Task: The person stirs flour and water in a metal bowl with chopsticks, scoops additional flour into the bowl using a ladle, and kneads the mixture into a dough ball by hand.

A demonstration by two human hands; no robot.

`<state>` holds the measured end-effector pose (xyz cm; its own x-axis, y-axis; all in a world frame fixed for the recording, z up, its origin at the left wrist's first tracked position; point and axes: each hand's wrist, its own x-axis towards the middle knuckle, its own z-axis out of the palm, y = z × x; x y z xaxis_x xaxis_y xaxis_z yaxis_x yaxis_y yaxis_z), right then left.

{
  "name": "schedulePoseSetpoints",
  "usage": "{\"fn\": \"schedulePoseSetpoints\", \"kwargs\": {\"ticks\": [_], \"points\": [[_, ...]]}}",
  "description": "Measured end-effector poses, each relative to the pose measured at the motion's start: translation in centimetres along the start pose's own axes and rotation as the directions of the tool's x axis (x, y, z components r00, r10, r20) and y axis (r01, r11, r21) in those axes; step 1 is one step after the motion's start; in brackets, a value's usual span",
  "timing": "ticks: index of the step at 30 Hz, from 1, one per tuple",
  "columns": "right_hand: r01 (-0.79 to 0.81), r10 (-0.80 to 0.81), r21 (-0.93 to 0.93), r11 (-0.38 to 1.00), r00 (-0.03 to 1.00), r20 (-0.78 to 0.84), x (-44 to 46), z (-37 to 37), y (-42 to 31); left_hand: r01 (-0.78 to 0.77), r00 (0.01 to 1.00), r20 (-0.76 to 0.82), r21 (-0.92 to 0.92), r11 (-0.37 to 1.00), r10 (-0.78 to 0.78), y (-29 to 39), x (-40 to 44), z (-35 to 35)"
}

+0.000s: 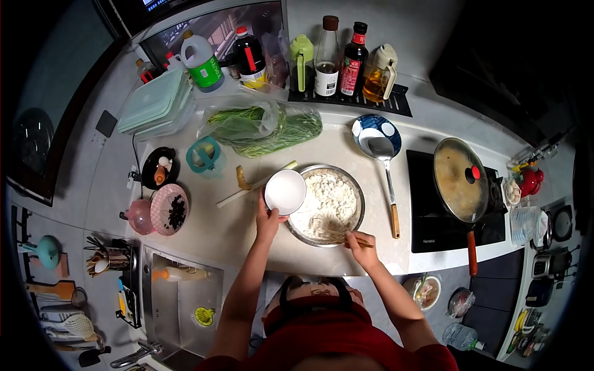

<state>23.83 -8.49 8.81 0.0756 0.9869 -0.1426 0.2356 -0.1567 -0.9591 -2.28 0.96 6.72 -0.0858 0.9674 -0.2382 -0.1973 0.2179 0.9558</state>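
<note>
While the broad, pale desk [210,230] carries a round silvery metal basin [362,201] of white floury crumbs [331,196], a small round white bowl [286,191], gripped by the left hand [270,219], shows over its left rim, and the right hand [361,247], closed around slim brown wooden chopsticks [337,240] lying nearly crosswise, sits at its near right rim

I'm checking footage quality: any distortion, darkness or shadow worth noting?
Head view: fisheye distortion bows the long dark-brown frame at far left; head view: corners are black, upper right very dim; head view: a soft shadow darkens the crumbly white mixture near the right hand, while the round white bowl looks bright.
</note>
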Motion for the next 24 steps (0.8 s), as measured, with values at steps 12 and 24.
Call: {"fn": "schedulePoseSetpoints", "kwargs": {"ticks": [12, 24], "points": [[0.05, -0.018, 0.1, 0.994, 0.953, -0.301, 3.2, 4.7, 1.0, -0.13, 0.991, 0.011, 0.105, 0.986, 0.13, 1.2, -1.8, 1.0], [-0.031, 0.033, 0.246, 0.969, 0.999, -0.005, 0.8, 1.5, 1.6, -0.045, 0.998, -0.057, -0.095, 0.994, 0.04, 1.2, -0.9, 1.0]]}}
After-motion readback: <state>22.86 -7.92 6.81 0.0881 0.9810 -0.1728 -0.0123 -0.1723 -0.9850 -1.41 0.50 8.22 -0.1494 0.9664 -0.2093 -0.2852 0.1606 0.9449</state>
